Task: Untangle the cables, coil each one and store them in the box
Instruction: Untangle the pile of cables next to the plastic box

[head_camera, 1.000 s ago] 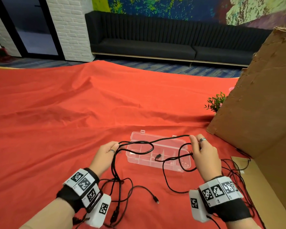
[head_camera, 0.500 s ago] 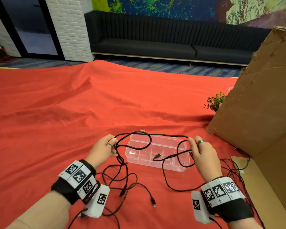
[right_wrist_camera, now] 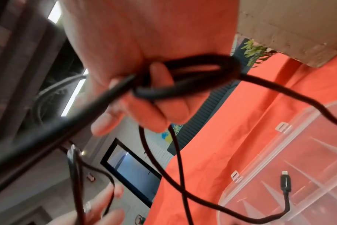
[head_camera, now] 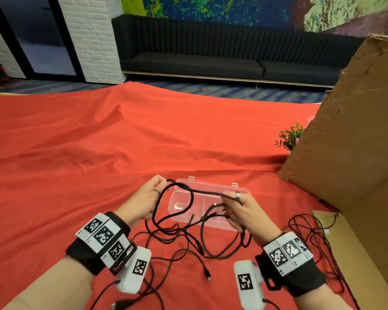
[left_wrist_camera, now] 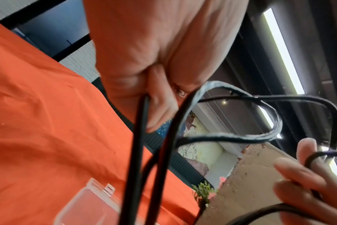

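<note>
On the left side of the red cloth (head_camera: 76,153) I see my left hand (head_camera: 143,198) raised a little above the surface, its fingers curled around strands of black cable (head_camera: 202,192). From the left wrist camera two strands run down out of the closed fingers (left_wrist_camera: 158,106), and a loop of the same cable arches away from the knuckles toward the other hand. Below that hand, more cables (head_camera: 179,240) lie in a loose tangle on the cloth, with one plug end (head_camera: 208,277) resting free near my wrists and another plug (head_camera: 115,306) at the bottom edge.

Further toward the middle, the clear plastic box (head_camera: 240,224) sits open on the cloth just behind the two hands, its dividers visible; the held cable stretches across above it and a loop dips in front of it. I see one cable end (right_wrist_camera: 285,182) hanging over a compartment in the right wrist view; I cannot tell whether it touches the box.

To the right, my right hand (head_camera: 244,211) grips the other part of the cable, with a small coil bunched around its fingers (right_wrist_camera: 160,79). Past that hand another heap of thin cables (head_camera: 318,238) lies on the cloth beside a big cardboard sheet (head_camera: 356,130), with a small green plant (head_camera: 289,136) peeking out at its edge.
</note>
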`<action>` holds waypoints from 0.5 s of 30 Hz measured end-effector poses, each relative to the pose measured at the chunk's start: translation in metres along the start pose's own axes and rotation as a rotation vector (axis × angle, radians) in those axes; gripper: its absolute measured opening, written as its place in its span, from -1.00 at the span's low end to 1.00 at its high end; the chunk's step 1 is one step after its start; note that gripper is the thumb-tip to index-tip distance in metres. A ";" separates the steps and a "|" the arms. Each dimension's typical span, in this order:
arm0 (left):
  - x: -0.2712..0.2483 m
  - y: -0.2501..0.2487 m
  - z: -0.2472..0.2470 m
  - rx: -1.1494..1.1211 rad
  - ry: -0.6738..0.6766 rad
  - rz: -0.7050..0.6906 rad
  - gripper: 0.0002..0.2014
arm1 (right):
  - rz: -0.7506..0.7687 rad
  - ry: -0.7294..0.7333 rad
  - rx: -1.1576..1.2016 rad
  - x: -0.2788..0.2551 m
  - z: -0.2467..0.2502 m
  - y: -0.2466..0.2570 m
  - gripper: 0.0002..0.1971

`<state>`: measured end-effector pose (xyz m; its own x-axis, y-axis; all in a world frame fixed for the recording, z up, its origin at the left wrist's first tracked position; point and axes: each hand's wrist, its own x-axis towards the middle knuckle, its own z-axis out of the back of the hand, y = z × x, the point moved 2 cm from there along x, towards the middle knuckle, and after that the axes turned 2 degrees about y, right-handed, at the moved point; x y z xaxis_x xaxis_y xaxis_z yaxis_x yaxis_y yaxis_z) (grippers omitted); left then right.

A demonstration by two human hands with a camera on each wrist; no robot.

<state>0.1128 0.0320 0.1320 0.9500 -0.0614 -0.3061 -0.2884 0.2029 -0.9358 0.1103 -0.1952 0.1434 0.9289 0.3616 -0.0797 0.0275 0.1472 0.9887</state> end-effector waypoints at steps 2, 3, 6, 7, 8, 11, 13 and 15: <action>0.001 0.009 0.009 0.062 0.016 0.029 -0.70 | -0.044 -0.182 0.161 0.002 0.015 0.001 -0.56; 0.002 0.016 0.014 0.112 0.029 0.048 -0.66 | -0.048 -0.252 0.239 0.003 0.024 0.002 -0.58; 0.001 0.044 0.032 0.188 0.067 0.124 -0.57 | -0.057 -0.387 0.314 0.001 0.053 -0.003 -0.59; 0.001 0.054 0.038 0.204 0.052 0.159 -0.57 | -0.083 -0.434 0.332 -0.001 0.061 -0.006 -0.59; 0.001 0.062 0.044 0.231 0.018 0.186 -0.57 | -0.110 -0.477 0.337 -0.003 0.068 -0.010 -0.58; 0.001 0.078 0.058 0.204 -0.085 0.190 -0.68 | -0.190 -0.536 0.222 -0.008 0.080 -0.022 -0.57; 0.004 0.076 0.054 0.051 -0.091 0.169 -0.82 | -0.233 -0.469 0.008 -0.011 0.080 -0.029 -0.63; 0.008 0.065 0.042 0.135 -0.126 0.114 -0.80 | -0.229 -0.297 -0.136 -0.016 0.070 -0.030 -0.69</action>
<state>0.1065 0.0853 0.0762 0.9219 0.0901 -0.3767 -0.3845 0.3309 -0.8618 0.1202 -0.2702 0.1240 0.9713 0.0257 -0.2366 0.2161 0.3211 0.9221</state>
